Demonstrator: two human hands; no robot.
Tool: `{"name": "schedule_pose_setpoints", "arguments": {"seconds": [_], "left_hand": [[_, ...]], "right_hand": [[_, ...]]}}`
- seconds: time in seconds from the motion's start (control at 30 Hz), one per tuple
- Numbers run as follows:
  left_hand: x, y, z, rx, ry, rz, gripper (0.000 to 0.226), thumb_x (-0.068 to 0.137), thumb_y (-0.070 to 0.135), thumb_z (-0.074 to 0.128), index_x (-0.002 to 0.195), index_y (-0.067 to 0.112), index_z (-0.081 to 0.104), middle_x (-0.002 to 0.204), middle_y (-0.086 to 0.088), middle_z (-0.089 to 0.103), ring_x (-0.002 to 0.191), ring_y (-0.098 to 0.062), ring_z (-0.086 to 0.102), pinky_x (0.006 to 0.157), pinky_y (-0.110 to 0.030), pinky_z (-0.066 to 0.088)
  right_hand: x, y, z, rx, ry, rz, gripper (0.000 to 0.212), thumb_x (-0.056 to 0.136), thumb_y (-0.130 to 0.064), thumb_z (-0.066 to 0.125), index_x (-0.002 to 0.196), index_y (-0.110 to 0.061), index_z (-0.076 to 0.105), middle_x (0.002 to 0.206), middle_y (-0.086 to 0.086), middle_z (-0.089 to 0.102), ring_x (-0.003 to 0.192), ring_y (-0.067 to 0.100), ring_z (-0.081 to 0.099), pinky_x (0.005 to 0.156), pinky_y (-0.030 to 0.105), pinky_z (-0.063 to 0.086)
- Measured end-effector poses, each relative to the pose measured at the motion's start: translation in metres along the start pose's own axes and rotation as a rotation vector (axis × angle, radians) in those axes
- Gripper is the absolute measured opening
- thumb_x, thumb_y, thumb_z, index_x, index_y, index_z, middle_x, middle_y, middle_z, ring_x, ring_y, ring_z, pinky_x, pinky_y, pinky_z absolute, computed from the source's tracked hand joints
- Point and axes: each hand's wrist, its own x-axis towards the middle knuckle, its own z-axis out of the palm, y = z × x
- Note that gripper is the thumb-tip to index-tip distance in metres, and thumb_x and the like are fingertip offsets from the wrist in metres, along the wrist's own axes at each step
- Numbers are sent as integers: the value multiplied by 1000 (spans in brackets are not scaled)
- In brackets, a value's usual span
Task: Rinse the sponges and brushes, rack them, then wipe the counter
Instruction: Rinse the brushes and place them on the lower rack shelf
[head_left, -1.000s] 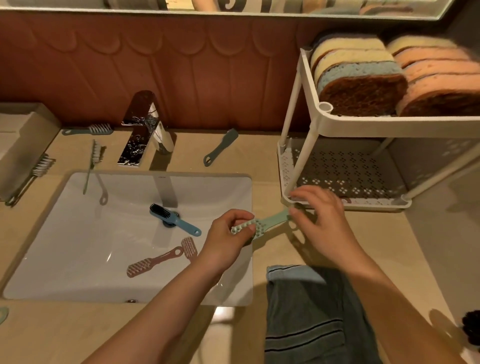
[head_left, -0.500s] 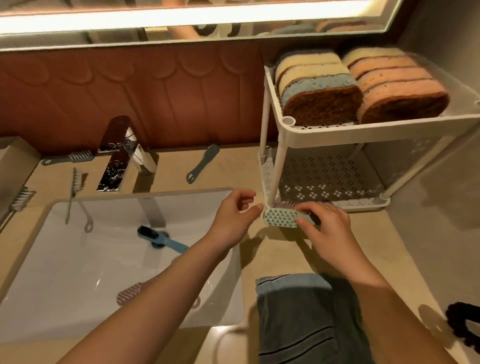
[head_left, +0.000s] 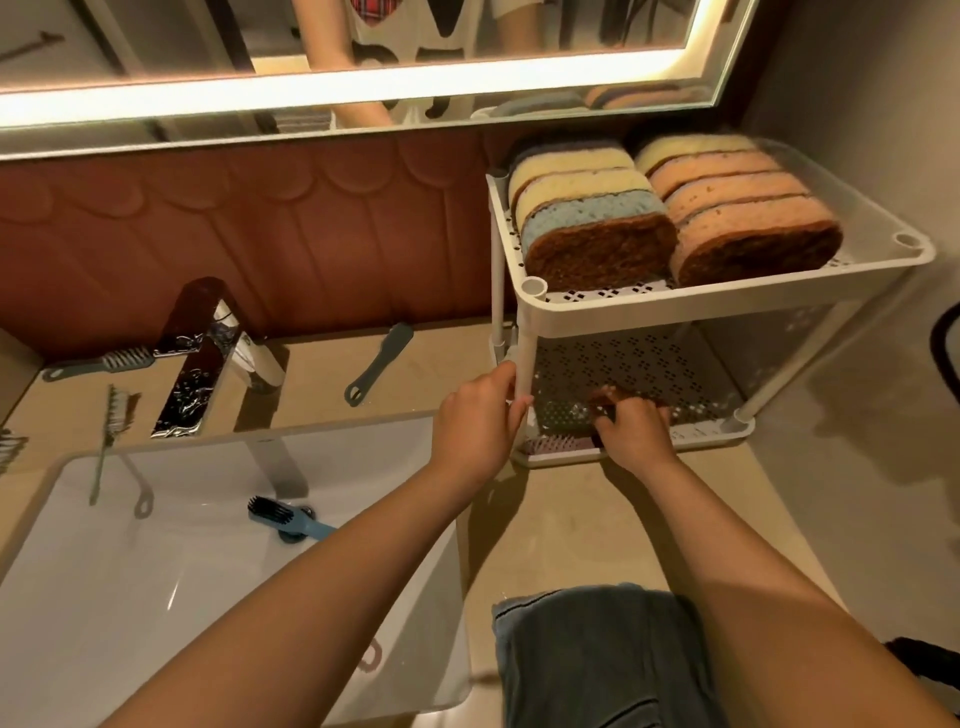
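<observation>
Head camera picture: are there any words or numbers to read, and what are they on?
None that can be read.
Dark shapes on the white shirt in the mirror may be print, but they are cut off.
The rack and sponges show no writing.

Warm, dim light comes from the glowing strip along the mirror (head_left: 156, 52) (blown out to white); soft shadows cross the counter (head_left: 571, 525), the tap (head_left: 197, 358) glints, edges bow and blur.
</observation>
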Motion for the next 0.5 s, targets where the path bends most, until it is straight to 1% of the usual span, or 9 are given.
{"name": "schedule_pose_setpoints", "arguments": {"seconds": [0.07, 0.1, 0.17, 0.2, 0.27, 0.33, 0.4, 0.5], "left_hand": [[0, -1, 1, 20, 10, 34, 33, 93, 32, 50, 124, 19, 51, 112, -2, 65, 95, -19, 63, 72, -26, 44], [0, -2, 2, 22, 14, 45, 34, 94, 32, 49, 125, 19, 51, 112, -2, 65, 94, -20, 63, 71, -26, 43], [-2, -4, 4, 20, 22, 63, 33, 94, 33, 48, 124, 20, 50, 112, -3, 64, 91, -21, 63, 70, -30, 46], [-2, -5, 5, 20, 23, 68, 32, 94, 33, 48, 124, 20, 50, 111, -2, 64, 90, -22, 63, 71, -32, 47], [0, -7, 6, 21, 20, 76, 32, 94, 33, 48, 123, 20, 50, 111, -2, 64, 88, -22, 63, 70, -34, 48], [1, -9, 6, 19, 12, 75, 32, 94, 34, 47, 123, 20, 50, 111, -2, 64, 88, -21, 63, 70, -32, 46], [1, -8, 5, 17, -1, 69, 31, 94, 34, 48, 122, 19, 50, 111, -2, 64, 88, -20, 63, 70, -31, 46], [3, -7, 4, -22, -47, 41, 27, 93, 31, 51, 118, 19, 53, 110, -1, 64, 88, -20, 63, 75, -36, 52]], "right_hand": [[8, -3, 8, 57, -24, -12, 22, 89, -16, 54, 108, -22, 64, 106, 11, 68, 104, 31, 59, 92, 35, 38], [13, -4, 12, 81, -50, -16, 23, 88, -16, 56, 107, -23, 64, 108, 10, 68, 102, 30, 60, 89, 35, 44], [16, -7, 17, 72, -148, -11, 24, 87, -17, 57, 108, -27, 62, 111, 10, 65, 101, 30, 60, 83, 35, 49], [18, -8, 20, 63, -182, -9, 24, 87, -18, 57, 107, -29, 61, 112, 10, 64, 101, 31, 60, 83, 36, 50], [19, -6, 25, 68, -198, -5, 23, 86, -20, 58, 105, -32, 61, 115, 9, 63, 103, 33, 59, 87, 41, 50], [20, -5, 29, 63, -195, -8, 24, 85, -21, 58, 106, -33, 62, 116, 8, 62, 105, 33, 58, 89, 45, 49], [19, -4, 29, 32, -187, -15, 26, 86, -22, 58, 110, -31, 63, 117, 8, 63, 107, 32, 57, 90, 43, 49], [13, -4, 23, 2, -116, -18, 33, 89, -21, 54, 121, -26, 59, 120, 9, 62, 113, 31, 54, 94, 38, 43]]}}
